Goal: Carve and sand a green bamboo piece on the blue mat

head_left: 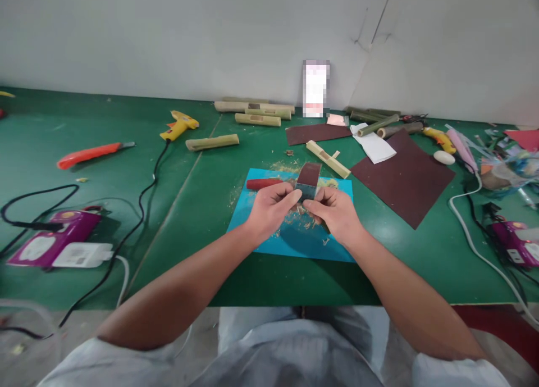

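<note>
Both hands meet over a blue cutting mat (269,235) strewn with bamboo shavings. My left hand (272,207) and my right hand (334,210) are both closed, pinching a small folded strip of dark red-brown sandpaper (309,176) that sticks up between them. Something small may be wrapped in the strip, but the fingers hide it. A red-handled tool (263,183) lies on the mat just behind my left hand. A notched bamboo piece (328,159) rests beyond the mat.
Large sandpaper sheets (402,176) lie right of the mat. Several bamboo sticks (256,113) line the back wall. A yellow glue gun (179,126), an orange utility knife (90,154), cables and a purple box (50,241) sit on the left; a cluttered bag (505,162) and cords lie right.
</note>
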Tool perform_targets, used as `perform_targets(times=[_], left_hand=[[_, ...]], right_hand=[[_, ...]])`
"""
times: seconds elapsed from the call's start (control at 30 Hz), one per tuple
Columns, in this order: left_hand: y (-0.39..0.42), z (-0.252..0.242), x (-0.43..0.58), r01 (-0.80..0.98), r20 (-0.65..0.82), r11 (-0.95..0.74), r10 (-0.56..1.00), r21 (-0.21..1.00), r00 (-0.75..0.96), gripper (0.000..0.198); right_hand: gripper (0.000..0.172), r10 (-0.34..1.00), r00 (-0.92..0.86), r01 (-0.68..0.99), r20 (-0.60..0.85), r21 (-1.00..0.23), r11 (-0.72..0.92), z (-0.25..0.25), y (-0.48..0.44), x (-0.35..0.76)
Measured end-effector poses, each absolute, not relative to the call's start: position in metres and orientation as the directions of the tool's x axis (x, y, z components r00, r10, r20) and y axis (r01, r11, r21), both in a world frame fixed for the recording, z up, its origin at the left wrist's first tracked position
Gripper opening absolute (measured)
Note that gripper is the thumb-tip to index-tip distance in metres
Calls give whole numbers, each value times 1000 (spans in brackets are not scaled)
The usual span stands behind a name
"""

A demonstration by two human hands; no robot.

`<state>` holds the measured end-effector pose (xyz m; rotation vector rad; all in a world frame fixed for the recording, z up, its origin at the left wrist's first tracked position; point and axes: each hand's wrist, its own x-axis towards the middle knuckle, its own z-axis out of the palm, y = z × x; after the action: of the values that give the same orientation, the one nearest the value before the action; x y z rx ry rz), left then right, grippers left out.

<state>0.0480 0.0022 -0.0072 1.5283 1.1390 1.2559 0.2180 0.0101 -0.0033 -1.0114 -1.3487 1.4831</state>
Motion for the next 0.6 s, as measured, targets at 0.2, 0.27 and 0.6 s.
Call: perform_targets(times=[0.2,0.27,0.6], left_hand=[[1,-6,46,267,331,-331,942,905,44,38],[1,-7,45,284,355,-341,935,896,5,38],[3,-12,45,303,374,-383,923,873,89,39]], right_hand=[[33,940,-337,-144,-43,-985,-97,-2,12,218],[29,927,-372,-129,-47,-986,-102,0,13,219],[23,944,-327,-61,-49,-995,-73,-5,14,219]])
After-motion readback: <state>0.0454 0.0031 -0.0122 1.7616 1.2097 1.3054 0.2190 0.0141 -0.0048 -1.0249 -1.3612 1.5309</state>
